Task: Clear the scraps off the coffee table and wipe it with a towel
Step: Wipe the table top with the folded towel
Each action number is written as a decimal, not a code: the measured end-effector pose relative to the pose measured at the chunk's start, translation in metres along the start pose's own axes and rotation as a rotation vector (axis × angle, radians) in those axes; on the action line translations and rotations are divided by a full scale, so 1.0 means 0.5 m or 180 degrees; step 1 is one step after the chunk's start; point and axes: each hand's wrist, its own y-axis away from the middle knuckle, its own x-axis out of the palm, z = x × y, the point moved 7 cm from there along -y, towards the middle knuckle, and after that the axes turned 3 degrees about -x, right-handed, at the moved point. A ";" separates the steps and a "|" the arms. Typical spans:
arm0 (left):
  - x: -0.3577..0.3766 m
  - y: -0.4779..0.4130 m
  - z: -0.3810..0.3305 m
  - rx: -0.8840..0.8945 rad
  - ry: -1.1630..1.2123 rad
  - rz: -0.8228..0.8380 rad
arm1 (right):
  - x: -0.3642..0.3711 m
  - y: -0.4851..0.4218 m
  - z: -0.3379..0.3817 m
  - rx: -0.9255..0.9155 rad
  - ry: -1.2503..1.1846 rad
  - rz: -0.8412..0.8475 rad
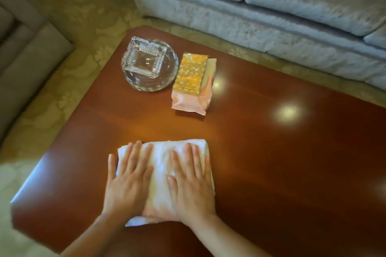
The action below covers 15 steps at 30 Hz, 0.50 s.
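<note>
A folded white towel (161, 165) lies on the glossy reddish-brown coffee table (271, 152), near its front left part. My left hand (127, 179) rests flat on the towel's left half, fingers spread. My right hand (192, 181) lies flat on its right half, fingers pointing away from me. Both palms press down and neither grips the cloth. Farther back lie two wrappers, a yellow patterned packet (191, 74) on top of a pale pink packet (189, 101).
A clear glass ashtray (146, 58) sits in a round glass dish (167, 77) at the table's back left, beside the packets. A pale blue sofa (261, 6) runs behind the table. A beige armchair (25, 52) stands left. Patterned carpet (87, 16) surrounds the table.
</note>
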 end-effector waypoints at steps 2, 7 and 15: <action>-0.008 -0.022 0.046 0.0088 0.0053 0.0063 | 0.004 -0.027 0.037 0.0061 -0.0063 0.0029; -0.015 -0.032 -0.002 -0.0125 0.0525 0.0120 | -0.068 -0.023 -0.014 0.0060 -0.0645 -0.0157; -0.007 -0.037 -0.106 -0.0447 0.0222 0.0131 | -0.185 -0.237 -0.283 0.2632 -0.3745 -0.0629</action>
